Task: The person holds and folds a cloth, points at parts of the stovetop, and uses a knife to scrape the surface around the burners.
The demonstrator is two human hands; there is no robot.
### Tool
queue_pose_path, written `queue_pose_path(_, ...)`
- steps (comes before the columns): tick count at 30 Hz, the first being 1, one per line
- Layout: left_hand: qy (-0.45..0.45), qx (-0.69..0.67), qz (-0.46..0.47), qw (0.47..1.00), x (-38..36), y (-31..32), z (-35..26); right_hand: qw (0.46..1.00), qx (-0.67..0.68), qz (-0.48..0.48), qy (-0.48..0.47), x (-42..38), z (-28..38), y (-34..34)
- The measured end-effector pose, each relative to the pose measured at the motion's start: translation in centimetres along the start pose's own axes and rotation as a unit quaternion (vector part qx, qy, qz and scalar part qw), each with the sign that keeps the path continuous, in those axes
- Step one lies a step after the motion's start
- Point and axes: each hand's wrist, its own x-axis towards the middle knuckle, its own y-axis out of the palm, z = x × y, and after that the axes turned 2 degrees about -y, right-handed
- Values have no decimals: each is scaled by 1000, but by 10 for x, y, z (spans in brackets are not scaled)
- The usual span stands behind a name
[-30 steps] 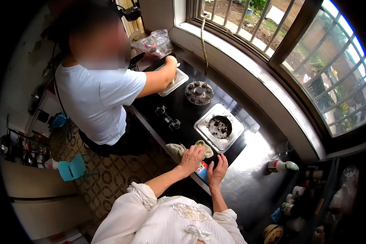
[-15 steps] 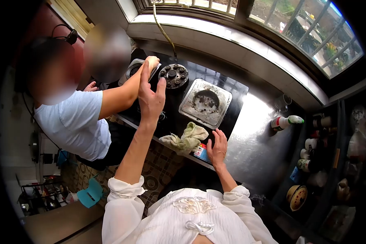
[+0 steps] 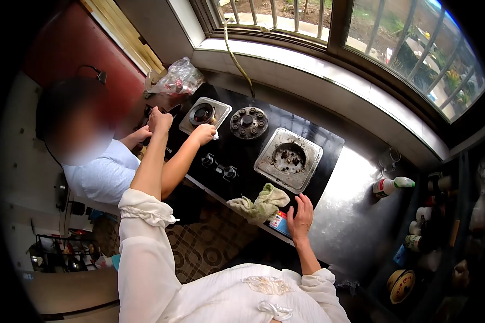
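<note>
My left hand is stretched out to the far left, past the co-worker's arm. Its fingers are curled together beside a dark object at the counter's end, and what they hold, if anything, is hidden. My right hand lies open, fingers extended, at the front edge of the black gas stove. Beside it are a crumpled green-white rag and a blue-and-white packet. Just beyond its fingertips sits a stained square metal burner tray. A round black burner stands bare in the middle.
A co-worker's hand holds something white by the left burner tray; their other hand is near mine. A plastic bag lies behind. On the steel counter are a spray bottle and a glass mug.
My left hand has swung left and away, from above the stove to the counter's far left, and its fingers have curled. My right hand stays at the stove edge. The view has shifted left.
</note>
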Motion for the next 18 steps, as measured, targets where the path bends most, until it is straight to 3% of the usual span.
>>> queue_pose_path(5, 112, 142, 122, 976, -24, -24, 33, 1000, -10, 16, 7, 0, 1, -2)
queue_pose_path(9, 120, 214, 109, 963, -46, -26, 26, 1000, -19, 18, 6, 2, 3, -2)
queue_pose_path(11, 148, 259, 73, 952, -27, 9, 45, 1000, -23, 20, 6, 3, 4, -3)
queue_pose_path(12, 169, 265, 117, 942, -24, 16, 49, 999, -23, 21, 3, 4, 4, -4)
queue_pose_path(13, 204, 259, 221, 918, -23, 21, 57, 999, -28, 22, 2, 4, 4, -3)
queue_pose_path(15, 274, 216, 452, 821, -29, 25, 64, 999, -31, 23, 7, 5, 6, -4)
queue_pose_path(18, 391, 222, 548, 706, -45, 33, 74, 999, -38, 23, 7, 5, 4, -2)
